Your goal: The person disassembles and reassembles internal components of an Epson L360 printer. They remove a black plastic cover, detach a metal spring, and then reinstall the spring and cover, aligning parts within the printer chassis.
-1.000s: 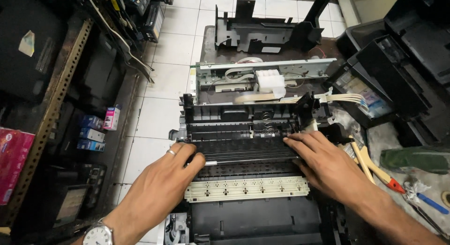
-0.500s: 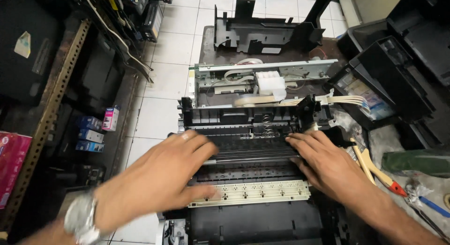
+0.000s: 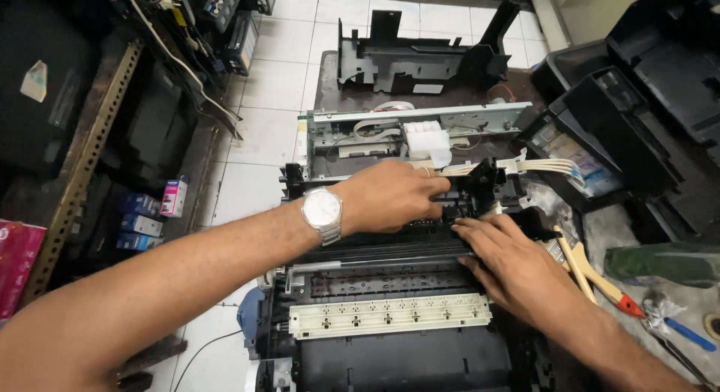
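A dismantled black printer chassis (image 3: 390, 283) lies on the floor in front of me, with a cream plastic strip (image 3: 390, 315) across its lower part. My left hand (image 3: 394, 197), wearing a silver wristwatch (image 3: 322, 212), reaches across the chassis and its fingers curl over the black frame at the upper right. My right hand (image 3: 510, 264) rests flat on the right side of the chassis, fingers spread and pointing left along a black bar. Behind them sits a metal carriage rail (image 3: 420, 126) with a white cartridge block (image 3: 427, 141) and white ink tubes (image 3: 540, 167).
A black plastic printer part (image 3: 420, 58) stands on the tiled floor further back. Other printer housings (image 3: 645, 99) crowd the right side. A wooden-handled brush (image 3: 577, 261), a red-handled tool (image 3: 630, 306) and a green item (image 3: 667, 261) lie at the right. Small boxes (image 3: 172, 197) sit by a metal rack (image 3: 90, 159) at left.
My left hand moved from the left side of the chassis up and across to the right, over the frame near the ink tubes. My right hand stayed almost in place.
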